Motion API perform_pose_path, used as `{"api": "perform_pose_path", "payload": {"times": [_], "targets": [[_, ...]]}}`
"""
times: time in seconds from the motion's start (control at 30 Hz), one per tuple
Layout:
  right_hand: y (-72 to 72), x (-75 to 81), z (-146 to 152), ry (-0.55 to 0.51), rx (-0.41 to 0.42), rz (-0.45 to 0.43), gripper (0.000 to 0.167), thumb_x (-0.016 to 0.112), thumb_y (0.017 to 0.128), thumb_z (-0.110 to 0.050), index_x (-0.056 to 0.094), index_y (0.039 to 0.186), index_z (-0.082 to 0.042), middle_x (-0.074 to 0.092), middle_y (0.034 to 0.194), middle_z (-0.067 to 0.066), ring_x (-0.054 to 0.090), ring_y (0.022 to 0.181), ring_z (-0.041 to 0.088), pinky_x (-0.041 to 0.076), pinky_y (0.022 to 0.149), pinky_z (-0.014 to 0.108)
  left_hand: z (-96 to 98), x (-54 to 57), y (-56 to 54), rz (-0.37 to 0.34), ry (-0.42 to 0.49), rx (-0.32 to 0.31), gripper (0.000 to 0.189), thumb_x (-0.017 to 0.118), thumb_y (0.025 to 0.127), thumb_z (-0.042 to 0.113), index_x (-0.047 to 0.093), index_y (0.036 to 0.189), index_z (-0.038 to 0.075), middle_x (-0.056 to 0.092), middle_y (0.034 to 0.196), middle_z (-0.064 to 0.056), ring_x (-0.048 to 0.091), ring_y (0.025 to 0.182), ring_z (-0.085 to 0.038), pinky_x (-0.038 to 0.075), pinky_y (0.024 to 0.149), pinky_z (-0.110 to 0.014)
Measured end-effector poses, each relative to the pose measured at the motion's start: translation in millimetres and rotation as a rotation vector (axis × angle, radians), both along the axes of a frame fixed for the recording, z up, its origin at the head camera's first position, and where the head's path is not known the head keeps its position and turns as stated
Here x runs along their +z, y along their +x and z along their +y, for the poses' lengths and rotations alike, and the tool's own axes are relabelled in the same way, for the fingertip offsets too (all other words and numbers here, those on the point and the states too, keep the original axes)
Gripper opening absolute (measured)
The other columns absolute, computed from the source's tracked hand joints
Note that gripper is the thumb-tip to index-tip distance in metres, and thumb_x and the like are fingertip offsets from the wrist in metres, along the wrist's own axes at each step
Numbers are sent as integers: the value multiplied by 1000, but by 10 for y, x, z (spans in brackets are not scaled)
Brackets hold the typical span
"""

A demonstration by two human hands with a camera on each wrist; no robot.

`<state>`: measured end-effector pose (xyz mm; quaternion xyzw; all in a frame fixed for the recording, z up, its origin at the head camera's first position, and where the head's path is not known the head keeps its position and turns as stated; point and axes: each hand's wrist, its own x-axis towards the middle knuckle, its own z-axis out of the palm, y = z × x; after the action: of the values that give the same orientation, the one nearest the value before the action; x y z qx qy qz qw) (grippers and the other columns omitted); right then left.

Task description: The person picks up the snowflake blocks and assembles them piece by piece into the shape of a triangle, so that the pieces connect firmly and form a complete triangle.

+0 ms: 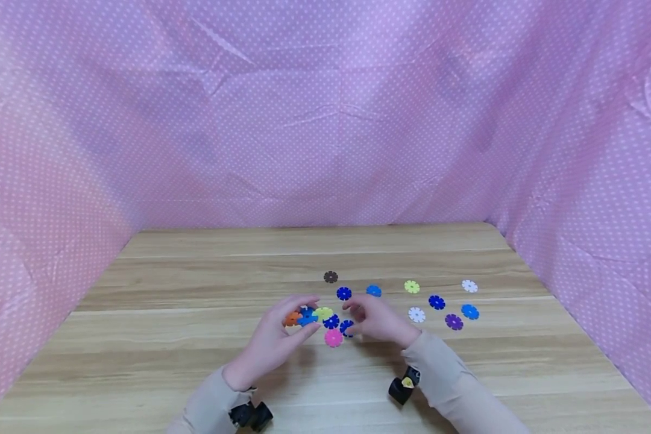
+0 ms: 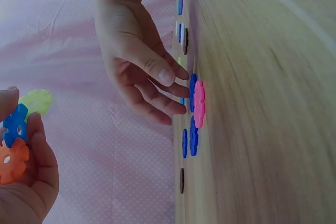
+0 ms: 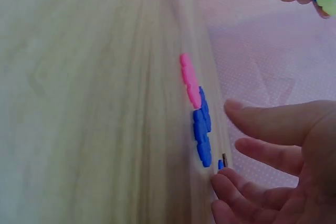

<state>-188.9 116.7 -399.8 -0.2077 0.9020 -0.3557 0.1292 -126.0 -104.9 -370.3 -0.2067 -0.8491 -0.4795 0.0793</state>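
Note:
My left hand (image 1: 271, 339) holds a small chain of notched plastic discs above the table, pinched between thumb and fingers. An orange disc (image 2: 11, 161), a blue disc (image 2: 16, 124) and a yellow-green disc (image 2: 37, 103) are linked in it. My right hand (image 1: 380, 318) hovers just right of a small cluster, its fingers loosely bent and nothing between them. In that cluster a pink disc (image 3: 190, 80) lies nearest me, close against two dark blue discs (image 1: 331, 322). Part of the right-hand dark blue one is hidden by the right fingertips in the head view.
Beyond the hands lie a brown disc (image 1: 331, 276), another dark blue disc (image 1: 344, 293) and a lighter blue disc (image 1: 374, 290). Several more, including a purple disc (image 1: 454, 322) and a white disc (image 1: 416, 314), are scattered rightward. A pink dotted cloth (image 1: 325, 120) surrounds the wooden table (image 1: 141, 337).

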Motion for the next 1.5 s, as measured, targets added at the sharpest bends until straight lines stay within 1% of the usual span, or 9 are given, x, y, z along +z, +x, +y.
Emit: {"api": "perform_pose_path", "payload": {"times": [0.2, 0.47, 0.63, 0.73, 0.83, 0.97, 1.07, 1.27, 1.5], "targets": [[-18, 6, -50, 65, 23, 17, 38, 80, 73, -11, 66, 108, -8, 64, 102, 5, 59, 96, 22, 51, 86, 43, 1, -13, -15, -6, -4, -23, 39, 72, 84, 14, 62, 121, 21, 64, 120, 2, 56, 116, -17, 48, 96, -44], [-7, -6, -102, 83, 55, 18, 28, 79, 74, -3, 69, 100, -8, 63, 93, 3, 58, 88, 19, 51, 81, 40, -5, -23, -17, -15, 14, -44, 36, 70, 86, 14, 63, 120, 21, 63, 121, 7, 56, 117, -16, 48, 96, -45], [11, -27, -112, 93, 54, 6, 28, 79, 73, -2, 68, 97, -10, 63, 91, 2, 57, 86, 18, 51, 81, 40, -15, -36, -8, -25, 13, -50, 33, 68, 87, 18, 64, 120, 23, 63, 122, 3, 55, 117, -17, 49, 95, -46], [25, -43, -104, 92, 50, 18, 22, 79, 72, -3, 67, 90, -11, 61, 87, 0, 55, 82, 16, 50, 78, 37, -21, -54, -5, -26, 10, -49, 32, 68, 88, 21, 64, 120, 23, 63, 122, 0, 55, 117, -17, 49, 95, -46], [41, -57, -88, 78, 45, 28, 17, 79, 72, -6, 64, 77, -11, 58, 77, -2, 51, 74, 14, 46, 69, 31, -21, -66, -2, -21, 9, -47, 31, 67, 89, 20, 64, 119, 23, 63, 122, 0, 56, 116, -17, 48, 95, -45], [51, -52, -44, 30, 36, 21, 19, 79, 74, -11, 61, 70, -11, 54, 70, -4, 48, 67, 12, 41, 61, 25, -22, -61, 9, -22, 8, -42, 29, 66, 90, 20, 65, 119, 23, 63, 122, 1, 56, 116, -17, 48, 96, -44], [48, -32, 2, -29, 13, 28, 14, 77, 78, -13, 64, 73, -12, 56, 72, -4, 48, 69, 12, 42, 61, 24, -23, -47, 16, -22, 8, -37, 28, 65, 90, 22, 65, 119, 23, 63, 121, 3, 56, 116, -17, 48, 96, -44], [49, 8, 67, -216, -84, 37, 5, 72, 82, -11, 68, 81, -8, 56, 73, 0, 48, 69, 14, 43, 57, 22, -20, -21, 17, -21, 7, -37, 28, 64, 91, 22, 65, 119, 22, 63, 122, 5, 55, 118, -16, 48, 97, -43], [114, 89, 81, -311, -163, 16, 5, 65, 88, -9, 69, 87, -5, 65, 80, 3, 56, 73, 15, 48, 64, 25, -14, -27, -1, 4, -3, -51, 29, 62, 92, 26, 64, 120, 20, 64, 122, 1, 56, 117, -16, 48, 97, -43]]}}
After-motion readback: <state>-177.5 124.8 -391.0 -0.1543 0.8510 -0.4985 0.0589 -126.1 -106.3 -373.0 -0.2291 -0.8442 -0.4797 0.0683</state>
